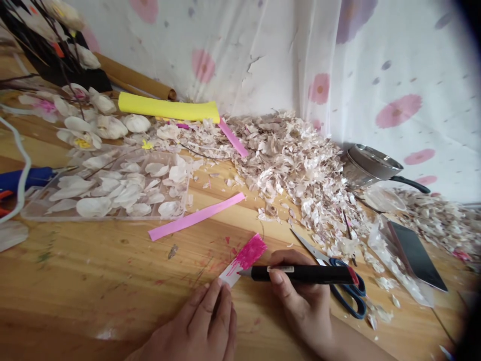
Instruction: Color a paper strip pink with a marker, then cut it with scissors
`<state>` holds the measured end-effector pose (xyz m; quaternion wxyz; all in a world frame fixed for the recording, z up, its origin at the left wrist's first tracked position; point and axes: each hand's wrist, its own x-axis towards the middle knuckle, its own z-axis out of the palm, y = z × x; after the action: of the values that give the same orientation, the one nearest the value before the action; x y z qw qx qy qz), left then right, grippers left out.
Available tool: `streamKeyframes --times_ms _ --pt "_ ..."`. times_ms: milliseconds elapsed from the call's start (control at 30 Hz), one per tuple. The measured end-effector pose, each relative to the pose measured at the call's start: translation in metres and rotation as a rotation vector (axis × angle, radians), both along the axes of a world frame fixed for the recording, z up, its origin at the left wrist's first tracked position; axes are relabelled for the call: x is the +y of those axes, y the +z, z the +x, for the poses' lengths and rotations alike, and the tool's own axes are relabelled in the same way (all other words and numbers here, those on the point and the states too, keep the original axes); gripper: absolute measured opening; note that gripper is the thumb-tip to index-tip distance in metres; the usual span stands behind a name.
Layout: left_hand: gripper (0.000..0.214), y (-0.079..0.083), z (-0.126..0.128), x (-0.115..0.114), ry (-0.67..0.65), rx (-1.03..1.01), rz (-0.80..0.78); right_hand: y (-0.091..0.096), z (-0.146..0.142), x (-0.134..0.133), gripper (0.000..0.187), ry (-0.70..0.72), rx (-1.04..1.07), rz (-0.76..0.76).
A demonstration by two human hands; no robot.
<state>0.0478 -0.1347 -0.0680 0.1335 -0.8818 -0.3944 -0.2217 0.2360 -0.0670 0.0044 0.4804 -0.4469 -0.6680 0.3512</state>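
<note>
A short white strip [226, 276] lies on the wooden table, its far end coloured bright pink with streaky edges. My left hand [205, 321] holds the strip's near end down with its fingertips, the fingers close together. In my right hand [306, 296] is a black marker [300, 274] with a red end, gripped between thumb and fingers. The marker's tip touches the strip at the border between pink and white. Scissors [347, 288] with dark blue handles lie partly open just behind my right hand. A longer light pink strip [197, 216] rests beyond my left hand.
A clear compartment tray [41, 210] of white petals [93, 204] stands at the left, near a blue glue gun [28, 178]. Behind are a yellow roll [169, 108] and a big heap of dry petals [289, 145]. A saucepan [374, 165] and a phone [417, 255] are at the right.
</note>
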Motion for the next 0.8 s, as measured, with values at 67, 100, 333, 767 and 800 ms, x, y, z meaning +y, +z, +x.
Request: streamKeyframes --times_ms 67,100,333,767,800 --pt "0.028 -0.001 0.0 -0.001 0.021 -0.014 -0.028 0.002 -0.002 0.002 0.01 0.028 0.036 -0.045" --pt "0.029 -0.003 0.0 -0.002 0.027 -0.02 -0.045 0.003 -0.003 0.003 0.015 0.049 0.049 -0.067" --pt "0.034 -0.009 -0.002 -0.005 -0.004 -0.002 -0.078 0.002 -0.005 -0.003 0.008 0.162 -0.057 -0.125" --pt "0.033 -0.006 -0.003 -0.004 0.006 -0.034 -0.061 0.001 -0.005 0.002 0.009 -0.03 -0.26 0.143" --pt "0.033 -0.006 -0.003 -0.005 0.011 -0.031 -0.058 0.002 -0.005 0.001 0.011 0.02 -0.292 0.176"
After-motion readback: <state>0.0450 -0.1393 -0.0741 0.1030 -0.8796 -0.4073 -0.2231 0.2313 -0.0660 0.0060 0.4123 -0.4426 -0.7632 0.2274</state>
